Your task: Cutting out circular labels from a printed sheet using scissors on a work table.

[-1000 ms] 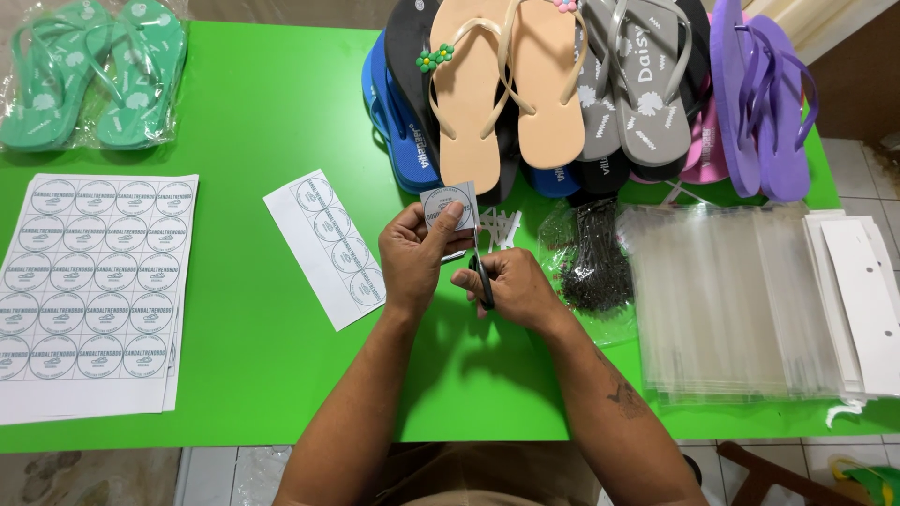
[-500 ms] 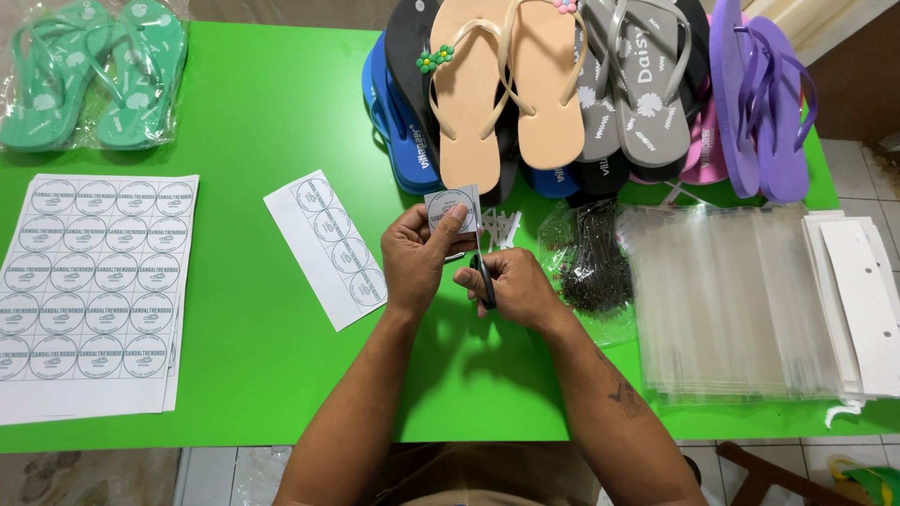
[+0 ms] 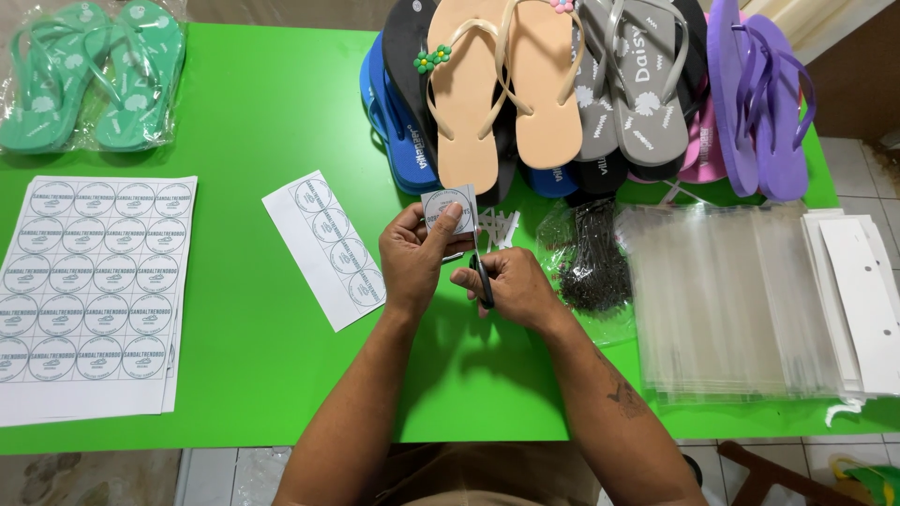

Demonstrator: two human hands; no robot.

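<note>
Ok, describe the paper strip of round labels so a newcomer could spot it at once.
On the green table, look just beside the left hand. The narrow white strip lies tilted there, one column of four circles, unlike the full label sheets at the table's far side.

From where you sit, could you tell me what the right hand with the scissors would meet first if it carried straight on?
The right hand points its scissors up-table; probably first the white paper offcuts, then the beige flip-flops, though depth is unclear.
</note>
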